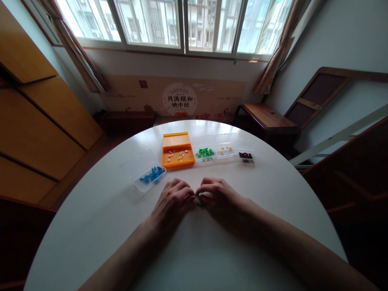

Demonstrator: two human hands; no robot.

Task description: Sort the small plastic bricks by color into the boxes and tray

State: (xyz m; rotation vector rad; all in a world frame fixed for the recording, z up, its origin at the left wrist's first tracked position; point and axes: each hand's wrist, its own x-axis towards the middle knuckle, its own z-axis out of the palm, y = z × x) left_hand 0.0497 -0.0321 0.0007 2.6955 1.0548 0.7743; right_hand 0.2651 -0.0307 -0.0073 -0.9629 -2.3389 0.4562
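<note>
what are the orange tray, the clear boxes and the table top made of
Orange tray: looks like opaque moulded plastic, uniform colour, slight sheen. Clear boxes, such as the one with blue pieces: likely thin transparent plastic, contents visible through the walls. Table: smooth white top, semi-gloss, reflecting window light; laminate or painted, cannot tell.

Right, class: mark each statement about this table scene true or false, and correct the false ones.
1. Both hands, left hand and right hand, meet at small green pieces. True.
2. The orange tray holds blue pieces. False: it holds pale, yellowish pieces.
3. The blue pieces lie in a clear box left of the orange tray. True.
4. The table is square. False: it is round and white.
</note>
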